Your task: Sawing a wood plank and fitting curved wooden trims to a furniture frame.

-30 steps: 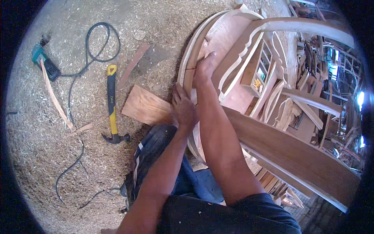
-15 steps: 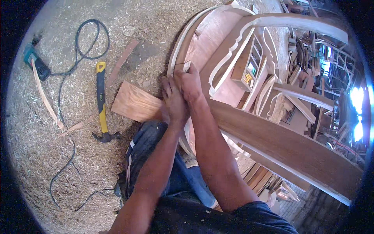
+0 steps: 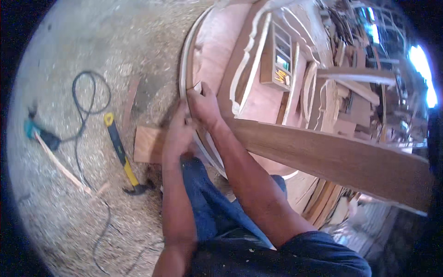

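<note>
head view: left hand (image 3: 179, 130) and right hand (image 3: 203, 105) pressed together, pinching curved pale wooden rim (image 3: 183, 69); yellow-handled hammer (image 3: 121, 154) at nine o'clock, on sawdust floor (image 3: 69, 221).

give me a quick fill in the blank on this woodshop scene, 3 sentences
1. Both hands, the left hand and the right hand, press on the pale curved ____ of the round wooden frame.
2. The hammer on the sawdust floor has a black and ____ handle.
3. The long plank passes over the person's ____ forearm.

Missing words: rim; yellow; right
</note>
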`<state>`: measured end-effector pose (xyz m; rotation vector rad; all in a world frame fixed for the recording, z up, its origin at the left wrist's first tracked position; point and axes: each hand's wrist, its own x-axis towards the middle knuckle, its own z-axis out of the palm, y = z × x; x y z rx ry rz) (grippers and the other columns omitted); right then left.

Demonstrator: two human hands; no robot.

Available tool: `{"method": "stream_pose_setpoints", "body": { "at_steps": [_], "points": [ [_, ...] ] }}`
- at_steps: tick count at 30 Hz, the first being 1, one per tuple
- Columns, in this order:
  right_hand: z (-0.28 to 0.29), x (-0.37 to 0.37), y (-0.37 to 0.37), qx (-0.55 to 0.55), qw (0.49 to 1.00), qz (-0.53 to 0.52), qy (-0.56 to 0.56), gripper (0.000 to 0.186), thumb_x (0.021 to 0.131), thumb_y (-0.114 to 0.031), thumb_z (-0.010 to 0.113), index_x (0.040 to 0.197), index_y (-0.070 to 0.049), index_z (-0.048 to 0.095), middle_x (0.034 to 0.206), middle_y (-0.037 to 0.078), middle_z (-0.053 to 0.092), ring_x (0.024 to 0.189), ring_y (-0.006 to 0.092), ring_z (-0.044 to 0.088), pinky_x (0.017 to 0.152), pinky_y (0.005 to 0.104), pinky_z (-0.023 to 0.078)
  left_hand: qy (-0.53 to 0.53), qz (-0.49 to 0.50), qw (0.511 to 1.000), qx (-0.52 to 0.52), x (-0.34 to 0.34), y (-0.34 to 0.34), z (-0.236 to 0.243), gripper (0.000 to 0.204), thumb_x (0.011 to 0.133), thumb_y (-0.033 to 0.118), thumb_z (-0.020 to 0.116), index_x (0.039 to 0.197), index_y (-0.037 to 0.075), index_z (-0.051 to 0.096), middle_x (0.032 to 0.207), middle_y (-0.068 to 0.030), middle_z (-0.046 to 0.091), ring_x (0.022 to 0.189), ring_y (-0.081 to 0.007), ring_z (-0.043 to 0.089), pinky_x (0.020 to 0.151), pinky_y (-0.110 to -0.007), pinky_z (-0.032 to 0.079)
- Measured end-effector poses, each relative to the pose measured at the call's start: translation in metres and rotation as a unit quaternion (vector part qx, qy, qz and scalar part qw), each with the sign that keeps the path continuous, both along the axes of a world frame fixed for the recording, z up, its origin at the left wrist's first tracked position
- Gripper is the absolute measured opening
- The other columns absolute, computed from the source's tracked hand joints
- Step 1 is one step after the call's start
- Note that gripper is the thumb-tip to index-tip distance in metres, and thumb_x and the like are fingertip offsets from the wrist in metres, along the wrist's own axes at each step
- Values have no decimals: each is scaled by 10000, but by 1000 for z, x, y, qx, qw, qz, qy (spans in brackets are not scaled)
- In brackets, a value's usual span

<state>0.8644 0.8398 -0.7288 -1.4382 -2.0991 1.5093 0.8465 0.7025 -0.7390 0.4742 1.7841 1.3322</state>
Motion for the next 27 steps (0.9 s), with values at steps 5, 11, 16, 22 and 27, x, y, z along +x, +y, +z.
{"method": "stream_pose_setpoints", "body": {
  "at_steps": [5, 11, 16, 22, 27],
  "points": [
    [-18, 3, 9, -84, 982, -97, 138, 355, 1024, -250, 544, 1177, 10, 732, 1125, 96, 723, 1003, 206, 613, 943, 313, 477, -29, 55, 987, 151, -19, 16, 10, 713, 1081, 81, 523, 1725, 21, 223, 1700, -220, 403, 1401, -386, 564, 1122, -417, 505],
    [-14, -1, -3, -121, 979, -97, 130, 513, 1085, -347, 440, 1392, 17, 632, 1341, 186, 686, 1189, 304, 607, 1070, 378, 445, -88, 97, 985, 113, 0, 38, -9, 658, 1107, 76, 526, 1724, 85, 298, 1602, -191, 549, 1329, -299, 625, 1103, -350, 515],
    [-32, -2, 16, -189, 958, -165, 138, 475, 1062, -306, 533, 1384, 13, 673, 1300, 134, 706, 1137, 239, 620, 1041, 333, 464, -248, 162, 929, 220, 10, 65, -35, 621, 1121, 101, 533, 1712, 94, 342, 1517, -181, 634, 1266, -284, 666, 1078, -323, 526],
    [-15, -13, -15, -72, 986, -72, 133, 538, 1120, -372, 390, 1409, 31, 600, 1370, 219, 675, 1184, 337, 622, 1115, 435, 435, -102, 129, 971, 171, -6, 45, -66, 597, 1126, 142, 549, 1696, 87, 377, 1460, -176, 674, 1259, -285, 676, 1059, -314, 533],
    [13, 7, -1, 153, 987, 32, 48, 530, 1104, -368, 476, 1385, 62, 607, 1341, 283, 672, 1144, 438, 651, 1019, 498, 500, -338, 173, 876, 298, -1, 70, -41, 568, 1112, 175, 569, 1656, 70, 443, 1460, -204, 667, 1272, -321, 676, 1080, -363, 530]
  ]
}}
